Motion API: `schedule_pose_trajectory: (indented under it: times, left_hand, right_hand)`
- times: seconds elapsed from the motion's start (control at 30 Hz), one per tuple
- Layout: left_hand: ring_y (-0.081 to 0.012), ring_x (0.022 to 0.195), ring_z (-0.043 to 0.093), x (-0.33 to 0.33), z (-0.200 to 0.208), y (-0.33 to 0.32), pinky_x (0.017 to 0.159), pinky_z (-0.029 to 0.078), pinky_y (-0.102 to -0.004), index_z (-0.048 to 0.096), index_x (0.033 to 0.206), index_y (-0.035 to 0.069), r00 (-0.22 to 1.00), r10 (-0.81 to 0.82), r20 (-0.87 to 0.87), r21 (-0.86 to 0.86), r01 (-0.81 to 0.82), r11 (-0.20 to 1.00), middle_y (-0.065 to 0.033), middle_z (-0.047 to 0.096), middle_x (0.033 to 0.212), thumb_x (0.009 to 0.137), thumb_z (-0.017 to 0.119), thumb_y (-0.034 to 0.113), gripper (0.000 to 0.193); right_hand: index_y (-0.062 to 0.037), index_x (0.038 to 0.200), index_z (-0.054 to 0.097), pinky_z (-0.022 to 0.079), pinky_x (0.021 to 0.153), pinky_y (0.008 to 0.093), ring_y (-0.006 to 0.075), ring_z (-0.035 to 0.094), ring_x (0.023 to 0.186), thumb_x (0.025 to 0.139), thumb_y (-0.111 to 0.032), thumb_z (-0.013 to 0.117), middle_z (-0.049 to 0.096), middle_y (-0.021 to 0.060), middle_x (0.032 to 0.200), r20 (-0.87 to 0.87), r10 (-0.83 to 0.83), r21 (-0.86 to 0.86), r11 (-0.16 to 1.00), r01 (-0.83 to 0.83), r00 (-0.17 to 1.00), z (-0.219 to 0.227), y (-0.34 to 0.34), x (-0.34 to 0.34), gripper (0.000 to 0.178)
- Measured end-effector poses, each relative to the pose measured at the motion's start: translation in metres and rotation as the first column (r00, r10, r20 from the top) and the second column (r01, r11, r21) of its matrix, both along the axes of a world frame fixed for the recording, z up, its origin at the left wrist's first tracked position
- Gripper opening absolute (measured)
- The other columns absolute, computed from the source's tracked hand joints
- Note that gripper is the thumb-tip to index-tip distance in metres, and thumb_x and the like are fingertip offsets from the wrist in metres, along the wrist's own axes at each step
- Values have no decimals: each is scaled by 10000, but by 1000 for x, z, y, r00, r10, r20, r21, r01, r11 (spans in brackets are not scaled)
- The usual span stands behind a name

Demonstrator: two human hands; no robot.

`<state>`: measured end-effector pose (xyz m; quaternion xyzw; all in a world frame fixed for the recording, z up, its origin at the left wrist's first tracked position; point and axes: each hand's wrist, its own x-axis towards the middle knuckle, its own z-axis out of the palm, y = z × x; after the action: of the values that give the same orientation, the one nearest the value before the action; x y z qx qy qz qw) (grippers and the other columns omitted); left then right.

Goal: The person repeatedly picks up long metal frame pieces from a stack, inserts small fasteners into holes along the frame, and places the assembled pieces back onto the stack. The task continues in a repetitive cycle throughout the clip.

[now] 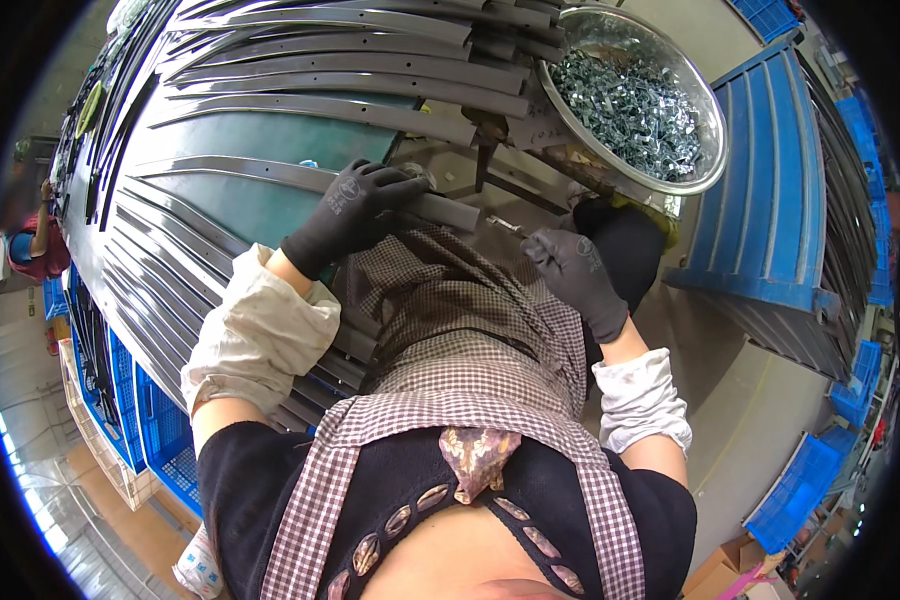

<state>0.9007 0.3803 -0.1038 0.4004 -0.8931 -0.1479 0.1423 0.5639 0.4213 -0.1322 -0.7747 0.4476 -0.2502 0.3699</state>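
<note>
My left hand (355,205), in a black glove, is closed round a long dark grey strip (448,212) near its right end. That end juts past the table edge, over my lap, while the rest lies back across the green tabletop (220,205). Also gloved in black, my right hand (575,275) is closed, pinching a small shiny metal clip (504,226) at its fingertips. The clip points toward the strip's end, with a small gap between them. Part of the clip is hidden in my fingers.
More grey strips (350,70) lie stacked at the back of the table, and several along its left. A round metal basin (715,165) of small metal clips (630,110) stands at the far right, beside a blue metal bin (755,190). Another person (45,240) is at far left.
</note>
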Motion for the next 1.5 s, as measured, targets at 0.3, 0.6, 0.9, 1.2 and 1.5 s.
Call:
schedule_pose_trajectory:
  times: [0.3, 0.6, 0.9, 1.2, 1.5]
  left_hand:
    - [-283, 1021, 649, -1, 7, 2, 929, 442, -417, 640, 1260, 140, 1000, -30, 7, -53, 31, 998, -68, 694, 1102, 828, 734, 244, 454]
    - [-316, 954, 638, 0, -4, 2, 900, 467, -431, 631, 1299, 156, 999, -48, -8, -101, 47, 994, -83, 690, 1064, 814, 747, 304, 520]
    - [-328, 944, 640, -4, 5, 2, 810, 510, -433, 621, 1303, 139, 993, -115, -1, -73, 115, 991, -95, 673, 1050, 799, 757, 276, 539]
    - [-321, 910, 665, 11, 35, 38, 742, 536, -424, 596, 1346, 116, 937, -341, -70, 4, 342, 940, -137, 671, 981, 876, 661, 209, 483]
    - [-251, 831, 598, 81, 86, 136, 766, 465, -407, 766, 953, 148, 986, -66, -155, 211, 99, 972, -26, 636, 862, 827, 750, 310, 206]
  right_hand:
    - [-21, 942, 684, 516, 643, 385, 347, 661, 742, 946, -175, 619, 666, 174, 828, -95, 103, -78, 991, -110, 990, -1, -5, 10, 167]
    - [-48, 890, 666, 522, 621, 420, 350, 655, 712, 923, -189, 631, 662, 155, 802, -219, 78, -240, 962, -131, 973, 7, -8, 27, 148]
    - [-91, 872, 658, 540, 618, 423, 329, 671, 705, 900, -252, 659, 684, 115, 799, -191, 98, -356, 920, -162, 977, 4, -8, 12, 164]
    - [-30, 869, 659, 481, 642, 447, 395, 620, 713, 958, -277, 621, 637, 194, 791, -183, -108, -334, 942, 41, 977, 21, -11, -39, 265]
    - [-2, 1088, 667, 509, 776, 416, 338, 671, 864, 949, -276, 630, 705, 171, 927, -288, -322, -158, 945, 287, 902, 7, -96, -69, 310]
